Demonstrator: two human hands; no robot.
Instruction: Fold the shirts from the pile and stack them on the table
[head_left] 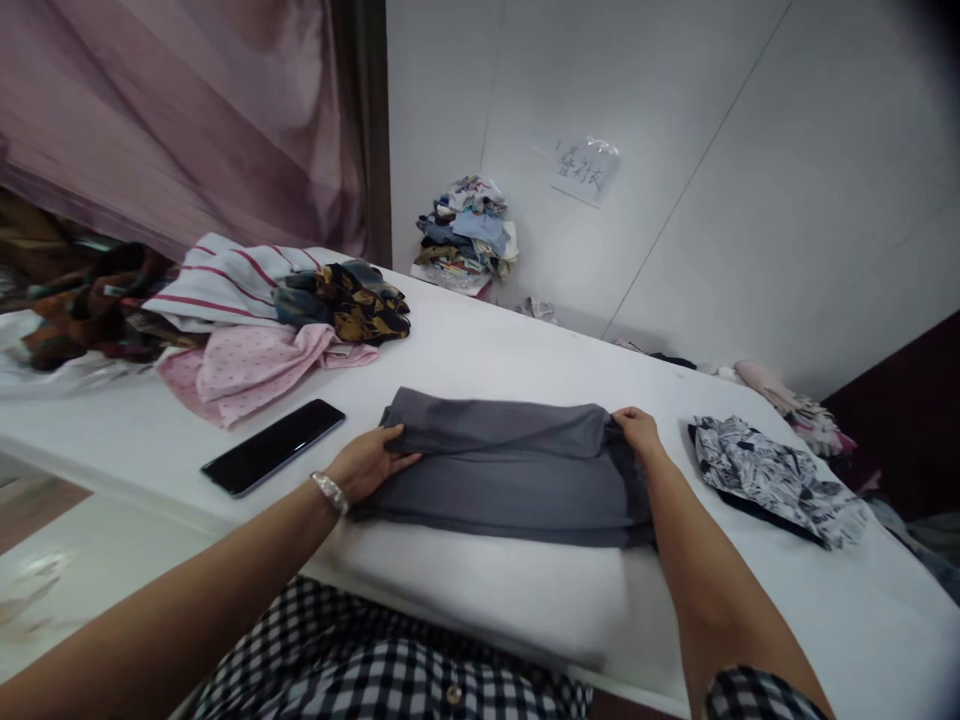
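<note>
A dark grey garment [510, 490], folded into a wide flat strip, lies in front of me on the white table, partly over a white padded-looking piece [480, 575]. My left hand [371, 462], with a bracelet at the wrist, grips its left edge, thumb and fingertips on the cloth. At the upper right corner, my right hand [636, 432] pinches the fabric between thumb and fingers. The top part of the garment is folded over, leaving a crease across its width. Whether it is a shirt or trousers I cannot tell.
A black phone [274, 447] lies left of the garment. Behind it are a pink dotted cloth [251, 365], a red-striped white cloth [221, 285] and other clothes. A black-and-white patterned garment [772, 475] sits at right. More clothes [469, 235] are piled beyond the table [525, 350].
</note>
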